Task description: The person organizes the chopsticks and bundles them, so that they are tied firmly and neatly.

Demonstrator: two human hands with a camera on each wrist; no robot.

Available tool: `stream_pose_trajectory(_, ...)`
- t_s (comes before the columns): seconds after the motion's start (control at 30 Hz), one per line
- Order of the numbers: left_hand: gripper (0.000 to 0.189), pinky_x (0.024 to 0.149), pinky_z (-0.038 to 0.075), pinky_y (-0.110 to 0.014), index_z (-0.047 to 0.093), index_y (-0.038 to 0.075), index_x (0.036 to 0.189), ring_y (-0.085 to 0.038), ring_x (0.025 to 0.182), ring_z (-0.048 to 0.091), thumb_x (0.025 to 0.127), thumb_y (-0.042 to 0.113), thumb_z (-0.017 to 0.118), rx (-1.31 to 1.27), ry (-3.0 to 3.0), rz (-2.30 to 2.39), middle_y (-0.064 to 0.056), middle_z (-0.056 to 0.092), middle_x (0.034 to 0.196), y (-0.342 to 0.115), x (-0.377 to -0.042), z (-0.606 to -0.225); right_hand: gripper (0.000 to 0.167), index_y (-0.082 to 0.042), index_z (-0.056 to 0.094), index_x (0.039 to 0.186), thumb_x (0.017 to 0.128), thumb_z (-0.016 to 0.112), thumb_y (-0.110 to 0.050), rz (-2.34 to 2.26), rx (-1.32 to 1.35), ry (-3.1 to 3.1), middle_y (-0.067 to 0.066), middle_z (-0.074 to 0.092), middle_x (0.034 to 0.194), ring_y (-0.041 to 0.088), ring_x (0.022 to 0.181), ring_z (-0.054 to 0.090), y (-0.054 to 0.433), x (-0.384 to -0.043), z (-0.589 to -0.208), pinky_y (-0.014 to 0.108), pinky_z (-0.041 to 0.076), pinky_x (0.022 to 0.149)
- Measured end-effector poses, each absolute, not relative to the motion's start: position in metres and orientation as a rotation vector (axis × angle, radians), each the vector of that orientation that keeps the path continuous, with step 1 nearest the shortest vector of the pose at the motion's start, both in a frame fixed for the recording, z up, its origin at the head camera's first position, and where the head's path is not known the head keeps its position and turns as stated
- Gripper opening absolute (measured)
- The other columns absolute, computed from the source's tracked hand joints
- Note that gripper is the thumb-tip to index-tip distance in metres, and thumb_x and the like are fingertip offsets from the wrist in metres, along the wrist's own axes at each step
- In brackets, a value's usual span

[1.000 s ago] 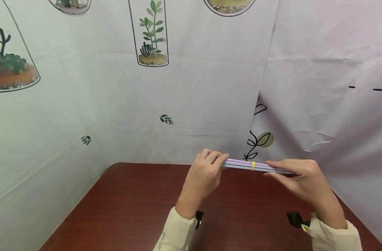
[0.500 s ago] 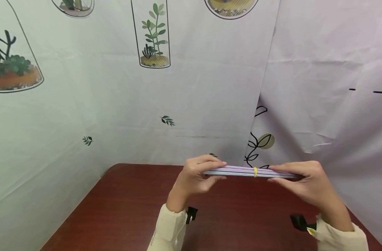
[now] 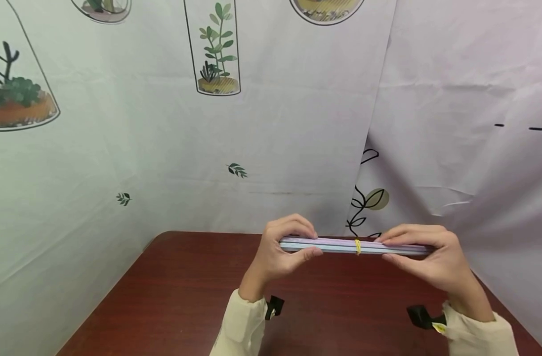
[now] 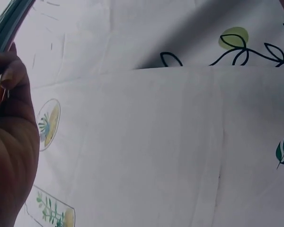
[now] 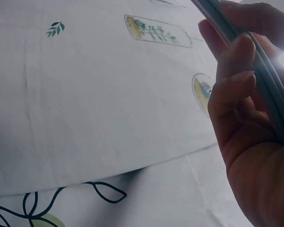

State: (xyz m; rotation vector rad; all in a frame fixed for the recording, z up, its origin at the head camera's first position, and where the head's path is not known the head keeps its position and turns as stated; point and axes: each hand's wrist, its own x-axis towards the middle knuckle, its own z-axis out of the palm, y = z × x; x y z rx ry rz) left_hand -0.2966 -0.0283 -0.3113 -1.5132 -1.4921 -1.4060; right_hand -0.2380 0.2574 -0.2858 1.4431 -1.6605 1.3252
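Note:
A slim bundle of long pastel sticks [image 3: 335, 245], pink above and pale blue below, is held level over the table's far part. Around its middle goes a yellow rubber band [image 3: 357, 246]. My left hand [image 3: 277, 249] grips the left end, thumb below and fingers over the top. At the other end my right hand [image 3: 435, 252] pinches the bundle the same way. In the left wrist view the sticks [image 4: 9, 23] show only at the upper left corner, by the fingers. The right wrist view has the sticks [image 5: 270, 85] running between thumb and curled fingers.
Below the hands lies a dark red wooden table [image 3: 186, 296] with rounded corners. Pale cloth [image 3: 297, 138] printed with plants and jars hangs behind and on both sides. Black straps [image 3: 419, 316] stick out at the wrists.
My left hand has shifted left and turned, so its thumb now lies below the sticks and their left end shows. The right hand keeps its hold with little movement.

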Motion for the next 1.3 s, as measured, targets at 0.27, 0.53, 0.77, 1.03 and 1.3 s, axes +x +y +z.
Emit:
stream_pose_trajectory(0.27,0.032,0.068,0.054,-0.032,0.067,0.003,0.086,-0.020,0.080,0.063,0.064,-0.009,0.087,-1.523,-1.473,-1.450,-0.011,0.065,0.086,-0.024,-0.297,-0.315,0.031,0.014,0.071,0.093,0.064,0.076,0.025,1.356,1.469,-1.636,0.020,0.070,0.096,0.019,0.087,0.067,0.259,-0.241,-0.288,0.020,0.053,0.074)
stream_pose_trajectory(0.53,0.020,0.075,0.055,-0.034,0.076,0.002,0.089,-0.018,0.089,0.064,0.072,-0.004,0.084,-1.537,-1.609,-1.469,-0.009,0.069,0.095,-0.033,-0.296,-0.312,0.027,0.010,0.072,0.090,0.066,0.079,0.021,1.373,1.509,-1.633,0.019,0.067,0.098,0.020,0.091,0.064,0.259,-0.244,-0.290,0.021,0.052,0.074)
stream_pose_trajectory(0.77,0.022,0.078,0.054,-0.032,0.076,0.001,0.090,-0.017,0.091,0.064,0.071,-0.003,0.085,-1.534,-1.644,-1.477,-0.011,0.069,0.095,-0.024,-0.293,-0.312,0.027,0.013,0.072,0.087,0.063,0.080,0.022,1.367,1.471,-1.609,0.019,0.069,0.093,0.020,0.087,0.066,0.266,-0.245,-0.290,0.020,0.052,0.076)
stream_pose_trajectory(1.03,0.026,0.079,0.055,-0.031,0.075,-0.004,0.094,-0.017,0.094,0.066,0.070,-0.007,0.084,-1.518,-1.728,-1.407,-0.014,0.070,0.099,-0.030,-0.284,-0.301,0.027,0.015,0.072,0.087,0.063,0.082,0.020,1.306,1.402,-1.630,0.019,0.072,0.091,0.019,0.086,0.069,0.269,-0.244,-0.288,0.018,0.052,0.077)
stream_pose_trajectory(1.3,0.025,0.070,0.051,-0.022,0.077,0.005,0.099,-0.012,0.087,0.068,0.076,0.005,0.085,-1.373,-1.664,-1.050,-0.005,0.072,0.101,-0.037,-0.301,-0.311,0.048,-0.002,0.079,0.086,0.097,0.060,-0.045,0.386,0.840,-1.614,0.009,0.073,0.077,0.021,0.065,0.063,0.247,-0.252,-0.290,0.036,0.037,0.072)
